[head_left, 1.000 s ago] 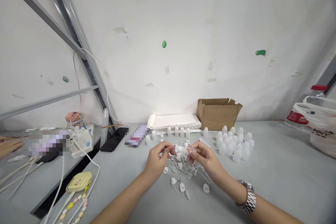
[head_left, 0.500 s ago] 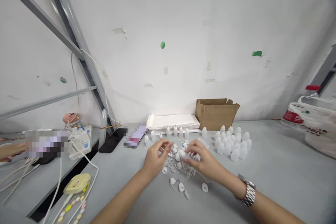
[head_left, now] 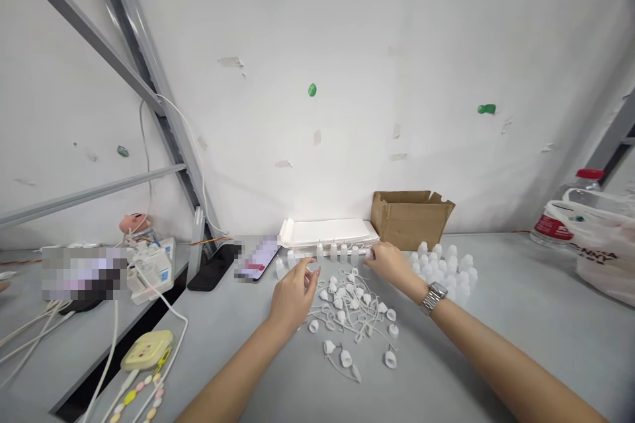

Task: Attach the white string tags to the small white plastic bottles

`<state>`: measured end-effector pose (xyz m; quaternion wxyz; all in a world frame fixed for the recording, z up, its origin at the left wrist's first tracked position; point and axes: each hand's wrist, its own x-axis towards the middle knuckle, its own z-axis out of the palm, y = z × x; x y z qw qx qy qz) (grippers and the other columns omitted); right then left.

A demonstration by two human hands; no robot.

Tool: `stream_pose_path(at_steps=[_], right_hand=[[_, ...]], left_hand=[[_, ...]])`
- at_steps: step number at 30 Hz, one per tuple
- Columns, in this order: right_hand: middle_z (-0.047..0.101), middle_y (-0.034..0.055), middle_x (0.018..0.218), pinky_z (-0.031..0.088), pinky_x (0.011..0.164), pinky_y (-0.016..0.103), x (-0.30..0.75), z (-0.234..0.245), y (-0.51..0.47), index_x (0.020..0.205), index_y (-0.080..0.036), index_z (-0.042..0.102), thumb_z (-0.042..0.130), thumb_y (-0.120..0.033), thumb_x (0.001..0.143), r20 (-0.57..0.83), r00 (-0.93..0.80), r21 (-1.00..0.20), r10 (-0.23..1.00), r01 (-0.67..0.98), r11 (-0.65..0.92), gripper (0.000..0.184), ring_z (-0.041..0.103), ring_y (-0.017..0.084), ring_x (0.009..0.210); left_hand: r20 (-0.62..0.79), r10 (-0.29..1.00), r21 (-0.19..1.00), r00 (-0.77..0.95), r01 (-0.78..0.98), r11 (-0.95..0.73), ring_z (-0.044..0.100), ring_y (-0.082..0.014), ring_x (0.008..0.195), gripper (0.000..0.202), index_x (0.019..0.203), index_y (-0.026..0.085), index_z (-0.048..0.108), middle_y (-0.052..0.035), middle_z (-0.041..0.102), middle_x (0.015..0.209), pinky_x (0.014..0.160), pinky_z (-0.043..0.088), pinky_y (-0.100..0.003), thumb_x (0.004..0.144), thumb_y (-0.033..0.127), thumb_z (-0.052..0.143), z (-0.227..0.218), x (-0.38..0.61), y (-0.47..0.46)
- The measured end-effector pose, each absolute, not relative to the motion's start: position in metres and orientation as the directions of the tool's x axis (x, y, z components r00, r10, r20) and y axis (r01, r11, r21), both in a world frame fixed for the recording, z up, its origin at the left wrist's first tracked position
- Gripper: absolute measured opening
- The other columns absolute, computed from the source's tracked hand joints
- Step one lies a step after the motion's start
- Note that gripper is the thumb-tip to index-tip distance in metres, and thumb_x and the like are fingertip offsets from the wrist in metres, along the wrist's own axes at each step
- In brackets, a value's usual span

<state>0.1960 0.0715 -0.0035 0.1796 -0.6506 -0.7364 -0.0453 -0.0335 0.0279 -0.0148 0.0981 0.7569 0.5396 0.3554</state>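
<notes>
My right hand reaches to the right end of a row of small white dropper bottles. Its fingers are closed on a small white bottle, mostly covered by the fingertips. My left hand hovers at the left of the loose caps, fingers curved with a small gap between thumb and forefinger; I see nothing held there. White caps with strap rings lie in a tangled pile between and below the hands. A few caps lie apart nearer me. A cluster of white bottles stands right, partly behind my right forearm.
Behind the row are flat white packages and a cardboard box. Phones lie to the left, with cables and a yellow device. A plastic bag and a red-capped large bottle stand at the right.
My right hand has moved from over the cap pile, up and away to the row's right end, with a small bottle. My left hand stays near its place. The cap pile is now more exposed.
</notes>
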Motion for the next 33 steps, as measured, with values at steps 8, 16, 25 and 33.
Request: stream_pose_path(at_steps=[8, 16, 25, 33], right_hand=[[0.063, 0.0170, 0.083, 0.036, 0.066, 0.031, 0.202, -0.004, 0.063, 0.078, -0.008, 0.064, 0.060, -0.029, 0.078, 0.326, -0.088, 0.011, 0.941, 0.996, 0.089, 0.021, 0.056, 0.028, 0.082], [0.063, 0.0189, 0.078, 0.034, 0.067, 0.034, 0.202, -0.017, 0.032, 0.067, -0.010, 0.066, 0.057, -0.005, 0.073, 0.287, -0.154, 0.133, 0.945, 0.984, 0.120, 0.012, 0.056, 0.030, 0.080], [0.064, 0.0113, 0.076, 0.034, 0.068, 0.034, 0.194, -0.009, 0.018, 0.077, -0.013, 0.061, 0.053, -0.020, 0.080, 0.334, -0.167, 0.004, 0.928, 0.985, 0.175, 0.011, 0.055, 0.027, 0.079], [0.063, 0.0054, 0.074, 0.036, 0.069, 0.033, 0.173, -0.018, 0.007, 0.080, -0.015, 0.059, 0.055, -0.026, 0.081, 0.343, -0.206, -0.344, 0.916, 0.880, 0.327, 0.011, 0.056, 0.022, 0.074]], left_hand=[[0.388, 0.912, 0.518, 0.131, 0.788, -0.333, 0.058, -0.0170, 0.071, 0.025, 0.105, 0.024, 0.048, -0.0001, 0.061, 0.078, 0.063, 0.040, -0.028, 0.086, 0.033, 0.034, -0.012, -0.034, 0.029], [0.316, 0.928, 0.490, 0.198, 0.804, -0.338, 0.054, -0.0205, 0.082, 0.020, 0.078, 0.020, 0.058, -0.0042, 0.057, 0.080, 0.072, 0.042, -0.032, 0.082, 0.029, 0.041, -0.021, -0.036, 0.036], [0.367, 0.860, 0.387, 0.355, 0.782, -0.488, 0.051, -0.0215, 0.095, 0.024, 0.096, 0.021, 0.058, -0.0071, 0.055, 0.095, 0.081, 0.042, -0.035, 0.079, 0.011, 0.044, -0.038, -0.039, 0.041], [0.333, 0.865, 0.459, 0.375, 0.737, -0.496, 0.050, -0.0213, 0.090, 0.015, 0.083, 0.018, 0.057, -0.0056, 0.055, 0.088, 0.081, 0.042, -0.036, 0.077, 0.009, 0.048, -0.047, -0.040, 0.049]])
